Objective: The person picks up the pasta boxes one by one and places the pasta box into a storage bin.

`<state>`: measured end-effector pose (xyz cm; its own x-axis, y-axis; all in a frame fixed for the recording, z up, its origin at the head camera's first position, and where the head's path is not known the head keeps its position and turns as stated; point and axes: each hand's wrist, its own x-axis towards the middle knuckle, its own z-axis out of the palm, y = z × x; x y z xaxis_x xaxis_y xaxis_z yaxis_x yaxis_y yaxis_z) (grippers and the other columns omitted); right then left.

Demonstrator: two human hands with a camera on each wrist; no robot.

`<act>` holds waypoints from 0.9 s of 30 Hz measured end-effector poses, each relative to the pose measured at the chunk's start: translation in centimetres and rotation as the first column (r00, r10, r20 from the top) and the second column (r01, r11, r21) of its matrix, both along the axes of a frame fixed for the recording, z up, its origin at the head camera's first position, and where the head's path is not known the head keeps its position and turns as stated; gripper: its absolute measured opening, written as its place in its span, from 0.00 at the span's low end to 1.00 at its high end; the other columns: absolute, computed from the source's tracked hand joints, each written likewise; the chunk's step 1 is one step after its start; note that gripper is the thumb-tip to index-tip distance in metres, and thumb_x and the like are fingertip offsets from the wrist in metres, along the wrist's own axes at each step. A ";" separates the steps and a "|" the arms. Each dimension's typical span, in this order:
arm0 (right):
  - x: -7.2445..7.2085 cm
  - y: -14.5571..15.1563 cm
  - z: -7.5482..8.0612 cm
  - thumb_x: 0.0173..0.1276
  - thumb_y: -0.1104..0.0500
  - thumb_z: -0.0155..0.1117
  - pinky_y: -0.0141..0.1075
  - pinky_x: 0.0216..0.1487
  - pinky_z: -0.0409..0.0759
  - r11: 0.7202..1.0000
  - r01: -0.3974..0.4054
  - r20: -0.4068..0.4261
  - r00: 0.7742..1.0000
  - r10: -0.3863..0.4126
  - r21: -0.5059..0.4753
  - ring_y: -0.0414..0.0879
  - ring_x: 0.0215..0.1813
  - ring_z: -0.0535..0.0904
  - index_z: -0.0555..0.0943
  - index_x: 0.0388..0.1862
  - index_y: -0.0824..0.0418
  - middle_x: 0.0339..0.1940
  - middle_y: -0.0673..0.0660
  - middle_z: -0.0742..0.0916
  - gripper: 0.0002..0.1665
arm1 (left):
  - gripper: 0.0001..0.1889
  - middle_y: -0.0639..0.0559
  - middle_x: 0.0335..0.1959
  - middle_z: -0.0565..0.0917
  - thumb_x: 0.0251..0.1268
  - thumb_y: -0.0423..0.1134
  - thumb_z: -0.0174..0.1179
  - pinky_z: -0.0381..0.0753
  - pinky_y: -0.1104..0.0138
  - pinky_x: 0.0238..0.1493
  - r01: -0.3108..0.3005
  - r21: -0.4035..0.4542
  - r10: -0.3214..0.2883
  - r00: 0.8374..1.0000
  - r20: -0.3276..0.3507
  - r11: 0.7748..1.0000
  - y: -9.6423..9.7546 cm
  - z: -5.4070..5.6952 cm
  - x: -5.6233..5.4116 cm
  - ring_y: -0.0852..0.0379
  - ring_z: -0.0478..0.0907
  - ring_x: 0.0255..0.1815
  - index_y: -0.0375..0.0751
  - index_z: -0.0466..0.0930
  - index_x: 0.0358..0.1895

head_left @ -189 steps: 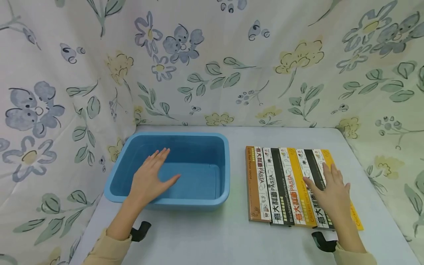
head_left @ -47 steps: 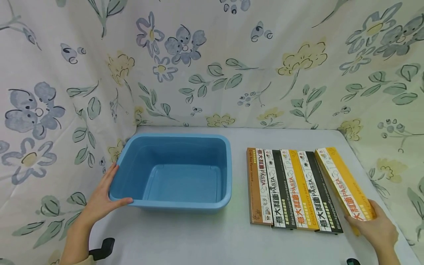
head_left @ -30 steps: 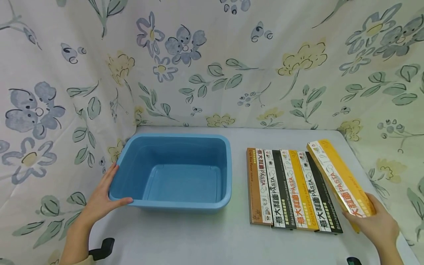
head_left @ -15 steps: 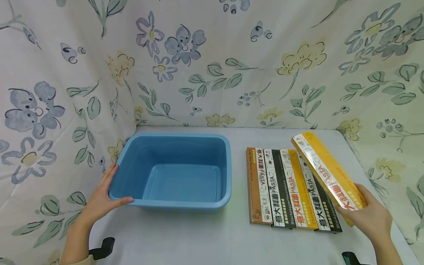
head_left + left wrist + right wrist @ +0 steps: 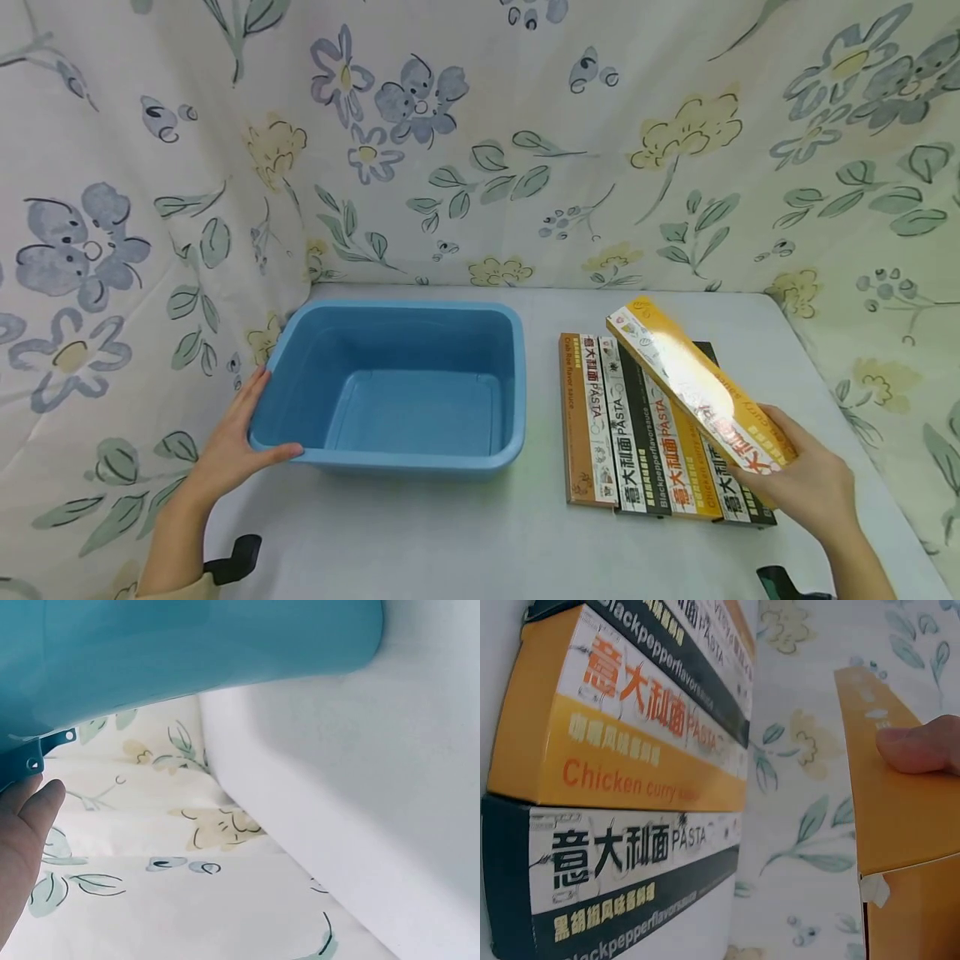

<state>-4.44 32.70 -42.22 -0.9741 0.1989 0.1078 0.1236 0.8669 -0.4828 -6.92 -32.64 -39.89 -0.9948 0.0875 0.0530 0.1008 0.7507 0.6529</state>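
Observation:
My right hand grips the near end of a yellow chicken curry pasta box. That box is tilted, its far end up to the left, above a row of pasta boxes. In the right wrist view my thumb presses on the orange side of the held box. My left hand rests at the front left corner of a blue plastic tub, thumb along the front rim, straight fingers against the left side. The left wrist view shows fingertips touching a tab below the tub's rim.
The row holds an orange crab roe box, black-and-white black pepper boxes and another yellow chicken curry box. A white table carries it all. Flowered curtains hang behind and at both sides.
My right hand has lifted the yellow pasta box from the row's right end and carried it left over the other boxes. My left hand moved from above the tub to its corner.

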 end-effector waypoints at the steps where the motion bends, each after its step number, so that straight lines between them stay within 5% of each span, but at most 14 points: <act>1: 0.0 -0.2 0.1 0.40 0.53 0.83 0.40 0.28 0.69 1.000 -0.016 -0.009 1.000 0.016 -0.002 0.61 0.39 0.76 0.66 0.69 0.68 0.50 0.77 0.79 0.57 | 0.60 0.36 0.78 0.41 0.46 0.45 0.74 0.59 0.23 0.50 0.000 0.005 0.000 1.000 0.003 1.000 0.0 0.0 0.0 0.21 0.46 0.71 0.40 0.40 0.79; 27: -0.6 -5.9 3.1 0.32 0.59 0.86 0.30 0.25 0.71 0.979 -0.190 -0.107 0.977 0.183 -0.067 0.52 0.35 0.75 0.70 0.68 0.66 0.51 0.72 0.82 0.59 | 0.60 0.37 0.79 0.39 0.48 0.44 0.73 0.56 0.22 0.50 0.006 0.048 -0.007 1.000 0.017 0.999 0.0 0.0 -0.2 0.22 0.43 0.72 0.44 0.37 0.79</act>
